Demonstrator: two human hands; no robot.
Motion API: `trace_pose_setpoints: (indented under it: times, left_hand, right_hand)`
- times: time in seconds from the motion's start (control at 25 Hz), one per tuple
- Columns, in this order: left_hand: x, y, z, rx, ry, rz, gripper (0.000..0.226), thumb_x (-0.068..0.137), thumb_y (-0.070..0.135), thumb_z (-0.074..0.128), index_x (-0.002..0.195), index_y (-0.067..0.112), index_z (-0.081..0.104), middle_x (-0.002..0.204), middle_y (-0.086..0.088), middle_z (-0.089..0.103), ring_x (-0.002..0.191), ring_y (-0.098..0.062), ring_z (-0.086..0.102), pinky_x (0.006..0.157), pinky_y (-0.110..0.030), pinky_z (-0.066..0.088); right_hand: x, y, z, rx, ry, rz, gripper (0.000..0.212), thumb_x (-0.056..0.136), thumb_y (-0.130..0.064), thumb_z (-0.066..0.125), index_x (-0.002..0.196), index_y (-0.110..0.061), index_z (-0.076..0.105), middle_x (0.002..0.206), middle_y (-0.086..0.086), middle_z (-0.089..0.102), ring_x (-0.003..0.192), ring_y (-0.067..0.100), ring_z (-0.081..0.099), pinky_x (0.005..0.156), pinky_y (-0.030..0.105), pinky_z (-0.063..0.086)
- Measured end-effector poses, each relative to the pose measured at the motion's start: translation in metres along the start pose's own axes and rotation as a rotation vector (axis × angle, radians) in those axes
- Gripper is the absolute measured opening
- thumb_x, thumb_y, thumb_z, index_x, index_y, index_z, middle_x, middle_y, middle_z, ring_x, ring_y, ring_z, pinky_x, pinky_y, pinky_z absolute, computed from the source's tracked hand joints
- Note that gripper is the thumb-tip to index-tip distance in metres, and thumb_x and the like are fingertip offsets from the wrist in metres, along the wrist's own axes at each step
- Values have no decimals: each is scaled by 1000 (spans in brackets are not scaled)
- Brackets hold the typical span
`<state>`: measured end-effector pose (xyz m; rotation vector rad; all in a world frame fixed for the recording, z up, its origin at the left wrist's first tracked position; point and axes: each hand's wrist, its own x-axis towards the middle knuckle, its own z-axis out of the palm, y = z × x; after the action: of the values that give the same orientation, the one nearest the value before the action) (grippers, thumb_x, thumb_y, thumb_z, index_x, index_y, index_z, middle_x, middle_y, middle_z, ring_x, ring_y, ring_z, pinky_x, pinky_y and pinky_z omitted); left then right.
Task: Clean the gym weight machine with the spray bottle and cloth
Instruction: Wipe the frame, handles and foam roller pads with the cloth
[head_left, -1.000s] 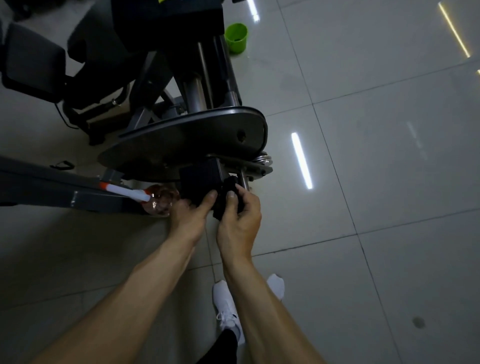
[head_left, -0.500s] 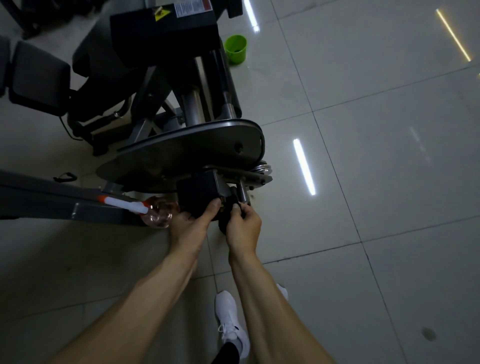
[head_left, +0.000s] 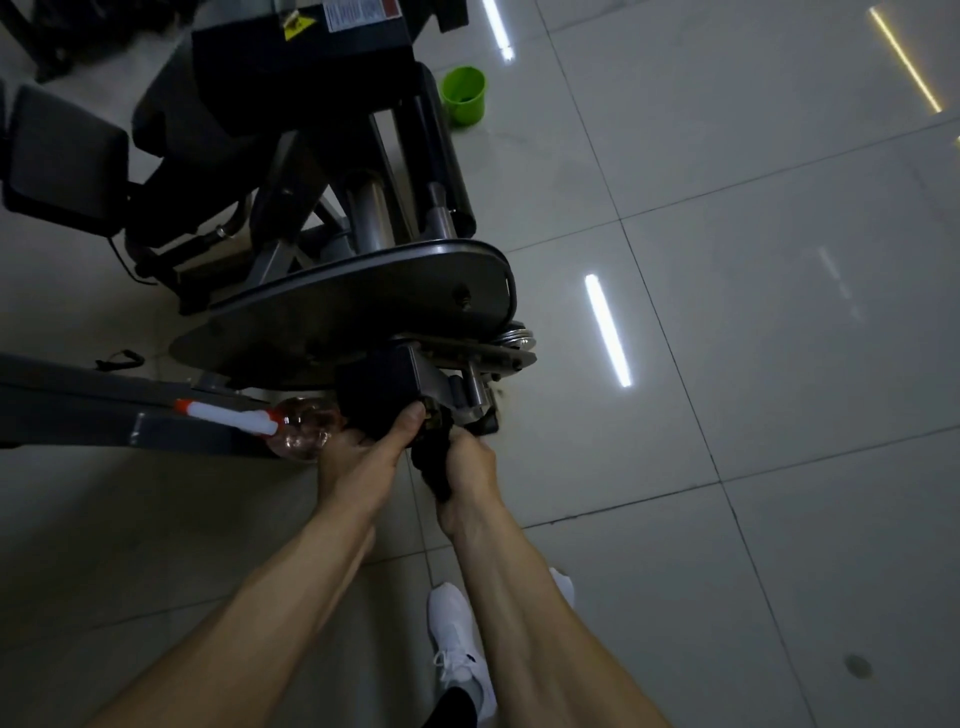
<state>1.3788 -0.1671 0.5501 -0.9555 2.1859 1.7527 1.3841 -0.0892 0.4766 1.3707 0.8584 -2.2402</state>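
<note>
Clenches cloth (head_left: 434, 470) in right grip (head_left: 470, 467) against bracket (head_left: 470, 397) beneath weight machine (head_left: 363, 312). Seemingly clasps spray bottle (head_left: 304, 428) in left grip (head_left: 356, 460), thumb braced. Could snag cloth on bracket, or let bottle slip.

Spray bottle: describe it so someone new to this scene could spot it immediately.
Start at the gym weight machine's big grey oval metal plate. Just below its near edge, beside the left hand, is the clear plastic spray bottle: the only see-through thing there, its white, orange-tipped nozzle pointing left.
</note>
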Motion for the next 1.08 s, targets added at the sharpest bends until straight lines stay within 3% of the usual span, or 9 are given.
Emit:
trace_pose_setpoints:
  times: [0.12, 0.32, 0.48, 0.56, 0.72, 0.8, 0.88, 0.96, 1.08]
  left_hand:
    - [0, 0, 2, -7, -1, 29, 25, 85, 27, 81, 107, 19, 75, 97, 10, 78, 94, -1, 72, 83, -17, 53]
    - [0, -1, -1, 7, -8, 3, 29, 85, 31, 81, 108, 16, 75, 96, 7, 78, 86, 0, 72, 75, -13, 54]
    - [1, -1, -1, 15, -24, 47, 19, 86, 26, 79, 103, 19, 74, 91, 11, 76, 80, 8, 70, 65, -3, 48]
    - [1, -3, -1, 7, -8, 41, 17, 85, 28, 81, 99, 22, 74, 87, 12, 76, 81, 5, 71, 64, -4, 48]
    - [6, -7, -1, 46, 46, 26, 23, 79, 38, 85, 94, 25, 75, 85, 10, 76, 83, -3, 73, 67, -13, 51]
    - [8, -7, -1, 70, 44, 47, 23, 79, 38, 84, 95, 25, 74, 87, 11, 75, 85, -3, 71, 67, -11, 49]
    - [4, -10, -8, 92, 29, 76, 18, 87, 32, 79, 99, 20, 74, 89, 9, 75, 87, -4, 71, 66, -6, 47]
    - [-6, -21, -21, 111, 55, 127, 10, 96, 21, 68, 104, 17, 73, 92, 9, 75, 90, -3, 70, 71, -8, 48]
    - [-17, -42, -40, 99, 82, 112, 28, 99, 12, 59, 118, 28, 71, 108, 13, 74, 100, 0, 68, 86, -20, 53]
  right_hand:
    - [0, 3, -3, 66, -12, -174, 19, 103, -11, 54, 97, -8, 72, 80, 5, 70, 70, 12, 63, 61, 24, 50]
    - [8, 16, 6, 46, -35, 113, 19, 98, -16, 58, 104, -6, 73, 89, 13, 72, 81, 25, 66, 59, 29, 50]
    - [9, 9, -6, 165, -24, -47, 18, 100, -7, 55, 104, -2, 71, 83, 9, 69, 69, 17, 63, 61, 27, 49]
    - [13, 15, 0, 142, -18, 0, 17, 98, -10, 59, 106, -1, 71, 88, 11, 72, 77, 22, 68, 66, 30, 54]
    - [-5, 28, 32, 100, -212, 234, 85, 65, -44, 92, 132, -2, 63, 124, 19, 71, 116, 32, 68, 92, 38, 58]
    - [-15, 28, 40, 16, -284, 198, 83, 95, -62, 58, 156, -8, 38, 149, 6, 55, 135, 21, 56, 112, 31, 43]
    - [-19, 36, 44, 18, -301, 183, 66, 110, -50, 28, 161, -9, 25, 124, -16, 60, 108, 0, 63, 108, 28, 42]
    - [-16, 40, 30, 41, -283, 189, 49, 104, -27, 47, 148, -5, 49, 96, -4, 65, 81, 5, 66, 93, 28, 51]
    - [-15, 58, 12, 158, -315, 109, 41, 90, -8, 59, 129, 4, 62, 116, 25, 66, 108, 33, 65, 108, 43, 45]
